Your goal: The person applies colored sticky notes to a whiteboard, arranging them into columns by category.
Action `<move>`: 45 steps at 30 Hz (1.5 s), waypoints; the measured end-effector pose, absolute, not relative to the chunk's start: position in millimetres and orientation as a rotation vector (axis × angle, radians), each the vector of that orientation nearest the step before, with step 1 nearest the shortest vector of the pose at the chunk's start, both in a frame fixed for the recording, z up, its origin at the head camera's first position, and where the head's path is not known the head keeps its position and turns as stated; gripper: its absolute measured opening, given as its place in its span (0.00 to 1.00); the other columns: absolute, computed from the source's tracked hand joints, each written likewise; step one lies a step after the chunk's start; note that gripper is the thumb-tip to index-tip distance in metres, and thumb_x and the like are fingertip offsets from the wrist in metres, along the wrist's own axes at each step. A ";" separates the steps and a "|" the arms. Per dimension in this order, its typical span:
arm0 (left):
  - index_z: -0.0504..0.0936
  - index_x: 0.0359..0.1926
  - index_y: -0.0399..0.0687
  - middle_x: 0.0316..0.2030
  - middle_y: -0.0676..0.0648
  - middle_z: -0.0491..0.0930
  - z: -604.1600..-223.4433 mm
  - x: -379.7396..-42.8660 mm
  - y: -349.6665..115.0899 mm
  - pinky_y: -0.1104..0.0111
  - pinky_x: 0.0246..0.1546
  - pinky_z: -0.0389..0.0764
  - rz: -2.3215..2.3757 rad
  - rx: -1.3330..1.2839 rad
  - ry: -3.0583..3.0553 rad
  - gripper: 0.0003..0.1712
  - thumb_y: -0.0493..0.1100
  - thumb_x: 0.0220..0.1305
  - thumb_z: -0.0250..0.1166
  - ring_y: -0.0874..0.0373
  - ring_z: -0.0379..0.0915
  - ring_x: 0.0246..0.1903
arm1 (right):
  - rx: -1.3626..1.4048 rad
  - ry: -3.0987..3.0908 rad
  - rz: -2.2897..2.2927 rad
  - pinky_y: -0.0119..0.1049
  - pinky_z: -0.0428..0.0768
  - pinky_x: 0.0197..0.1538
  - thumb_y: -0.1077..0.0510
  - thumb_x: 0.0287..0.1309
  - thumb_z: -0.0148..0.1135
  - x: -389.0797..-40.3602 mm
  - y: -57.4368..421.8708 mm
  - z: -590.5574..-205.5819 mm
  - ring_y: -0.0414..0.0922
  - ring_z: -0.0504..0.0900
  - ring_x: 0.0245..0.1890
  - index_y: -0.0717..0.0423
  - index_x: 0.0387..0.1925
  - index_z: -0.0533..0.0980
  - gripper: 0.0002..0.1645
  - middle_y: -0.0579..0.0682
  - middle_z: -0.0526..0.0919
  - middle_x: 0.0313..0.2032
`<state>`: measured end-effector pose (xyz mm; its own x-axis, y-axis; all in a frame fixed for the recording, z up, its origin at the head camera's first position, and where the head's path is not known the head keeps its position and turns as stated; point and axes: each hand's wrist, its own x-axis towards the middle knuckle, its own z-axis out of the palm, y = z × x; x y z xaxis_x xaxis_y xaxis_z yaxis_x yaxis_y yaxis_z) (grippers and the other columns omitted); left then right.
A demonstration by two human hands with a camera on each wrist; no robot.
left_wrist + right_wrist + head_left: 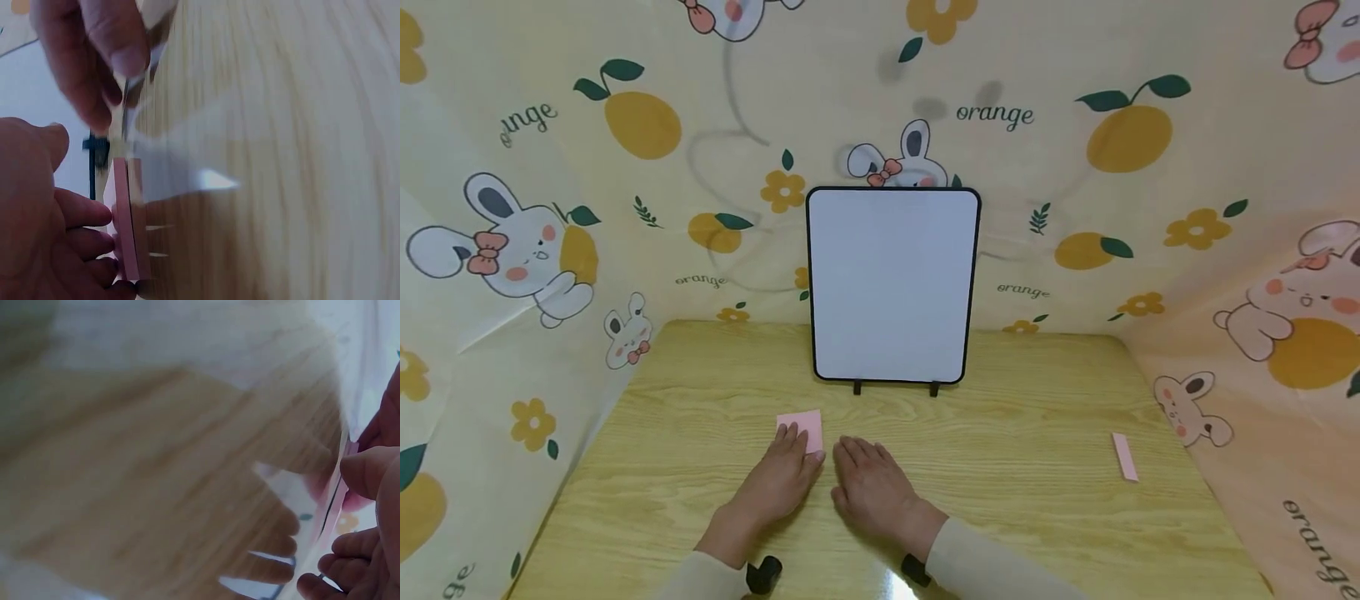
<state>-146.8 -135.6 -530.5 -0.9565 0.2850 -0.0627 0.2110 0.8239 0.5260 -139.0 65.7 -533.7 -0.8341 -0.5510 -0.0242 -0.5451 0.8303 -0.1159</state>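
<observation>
Head view: pink pad [814, 432] lay flat on the surface [1037, 400], roughly square from above, so no real long axis to call. Left hand [781, 475] was the nearer one: it reached in from the near side, fingers straight and resting on the pad's near-left part, with no pinch visible. Its thumb sat by the near-right corner; couldn't tell if it touched. Left wrist view agreed: pad edge-on and thick, left fingers along its upper face. Right hand [874, 485] was just beside, to the right and a little nearer the person, a strip of bare surface between it and the pad. Its fingers were close together, thumb a bit apart, holding nothing; couldn't tell whether the palm touched down. So the pad lay ahead and to the left from the right hand. Pink slip [1124, 457] was well apart at far right, long axis mostly front to back, right hand nearer to it. Whiteboard [891, 283] stood behind the hands on two black feet [933, 389], beyond the pad and to its right. No containers in any view.
</observation>
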 end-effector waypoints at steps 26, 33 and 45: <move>0.62 0.79 0.31 0.80 0.31 0.56 -528.3 -156.6 -55.3 0.46 0.81 0.57 0.734 0.765 2.682 0.43 0.64 0.84 0.44 0.37 0.45 0.82 | -0.732 2.983 -0.234 0.69 0.61 0.78 0.43 0.82 0.47 -144.6 141.6 -533.0 0.57 0.61 0.81 0.57 0.78 0.67 0.34 0.54 0.67 0.78; 0.62 0.79 0.35 0.81 0.35 0.57 -521.5 -161.5 -57.7 0.48 0.82 0.56 0.506 0.845 2.719 0.45 0.65 0.80 0.53 0.41 0.47 0.83 | -0.737 2.987 -0.219 0.69 0.59 0.79 0.42 0.80 0.51 -143.0 158.5 -531.8 0.57 0.61 0.81 0.57 0.78 0.67 0.36 0.54 0.67 0.79; 0.59 0.82 0.39 0.83 0.40 0.53 -516.0 -179.7 -65.3 0.51 0.83 0.53 0.177 1.031 2.733 0.61 0.75 0.64 0.65 0.45 0.46 0.83 | -0.774 3.016 -0.206 0.71 0.61 0.77 0.45 0.78 0.56 -140.7 174.9 -532.4 0.58 0.62 0.80 0.59 0.76 0.69 0.35 0.55 0.70 0.77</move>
